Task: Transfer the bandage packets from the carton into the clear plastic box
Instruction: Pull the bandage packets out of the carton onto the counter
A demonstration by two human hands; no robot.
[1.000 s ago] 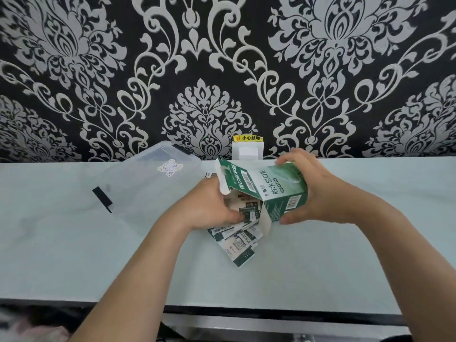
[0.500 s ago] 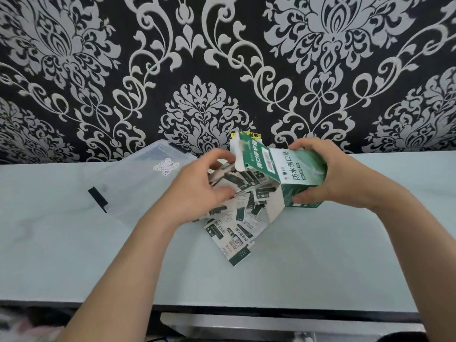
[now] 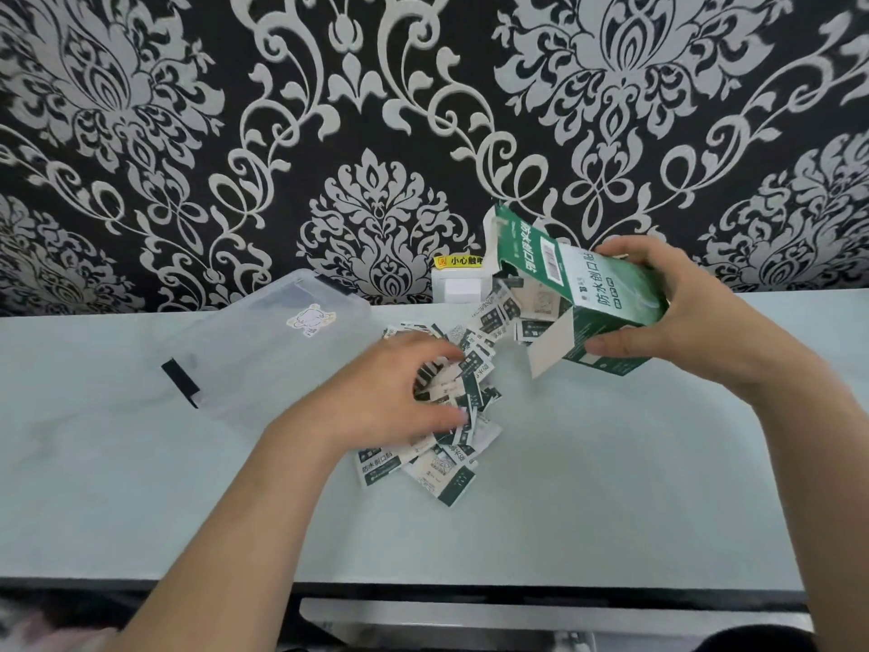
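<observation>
R hand [image 3: 682, 312] grips tilted green-white cardboard carton [image 3: 606, 294], few pkts at its mouth. Small green-white bandage packets [image 3: 451, 444] mostly heaped on pale tabletop [image 3: 611, 487] under L hand [image 3: 390, 392]; grip unclear. Clear plastic box [image 3: 263, 350] beside heap, no pkts seen inside: transfer not begun.

Even, diffuse light fell across the pale table [image 3: 611, 487], leaving a faint sheen and only soft shadows close under the carton [image 3: 606, 298] and the left hand [image 3: 390, 397]. Motion smeared that hand's fingertips [image 3: 444, 357] and the bandage packets [image 3: 446, 463] nearest them. The wallpaper [image 3: 376, 237] stayed crisp. The wide lens bowed the table's edges, and the bottom left corner was dark and blurred.
</observation>
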